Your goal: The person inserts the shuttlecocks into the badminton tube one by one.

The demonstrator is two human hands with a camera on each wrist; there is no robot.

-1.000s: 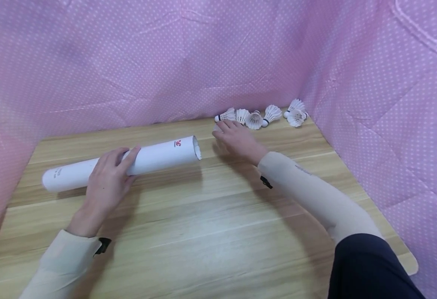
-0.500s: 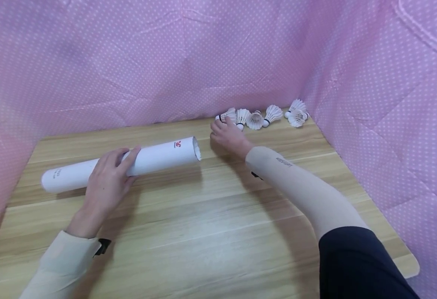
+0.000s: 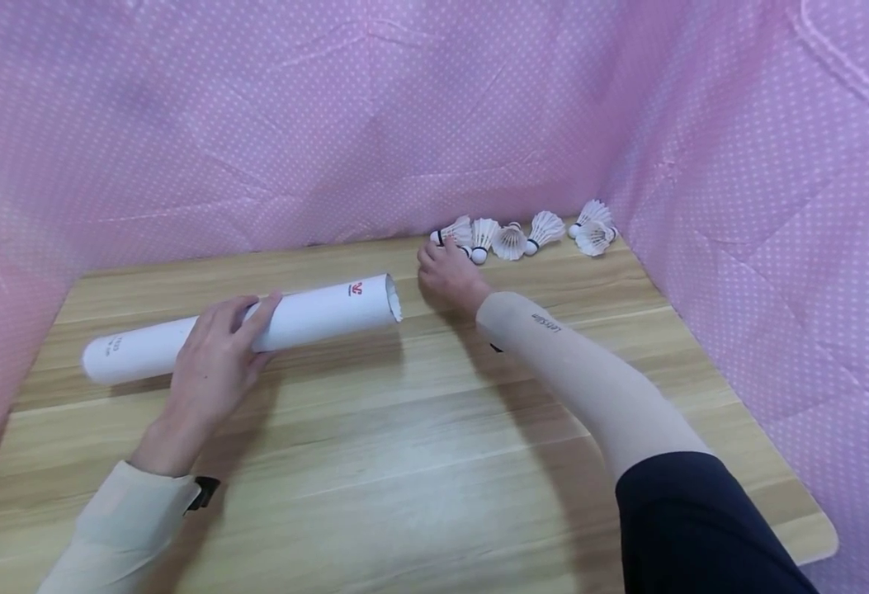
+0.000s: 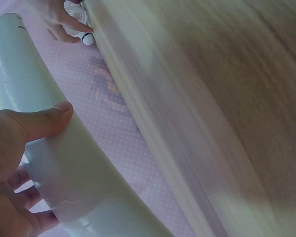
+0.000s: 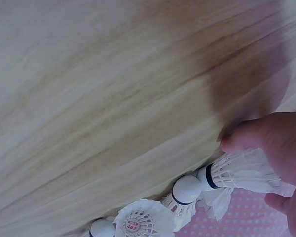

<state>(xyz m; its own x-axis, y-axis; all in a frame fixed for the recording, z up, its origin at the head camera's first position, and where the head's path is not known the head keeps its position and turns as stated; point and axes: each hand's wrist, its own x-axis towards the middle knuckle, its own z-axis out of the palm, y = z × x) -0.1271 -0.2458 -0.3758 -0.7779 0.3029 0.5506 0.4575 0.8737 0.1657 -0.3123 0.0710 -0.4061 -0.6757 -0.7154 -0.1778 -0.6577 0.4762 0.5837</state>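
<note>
My left hand (image 3: 214, 355) grips a white cardboard shuttlecock tube (image 3: 323, 312) around its middle, thumb on one side and fingers on the other in the left wrist view. The tube slants across the left of the table with its open end to the right and a red logo near that end. At the back of the table, the fingers of my right hand (image 3: 452, 274) are curled about the feather skirt of a white shuttlecock (image 5: 244, 173). Its cork, ringed by a dark band, points away from the palm. In the head view the hand hides most of it.
Several other shuttlecocks lie along the back edge, among them one just behind my right hand (image 3: 458, 228), one beside it (image 3: 483, 239) and a pair in the right corner (image 3: 595, 237). Pink dotted cloth (image 3: 345, 124) walls the wooden table (image 3: 419, 462) at the back and sides.
My right hand has shifted slightly left, its fingers curling about a shuttlecock whose cork now shows beside them. My left hand and the tube have stayed nearly still.
</note>
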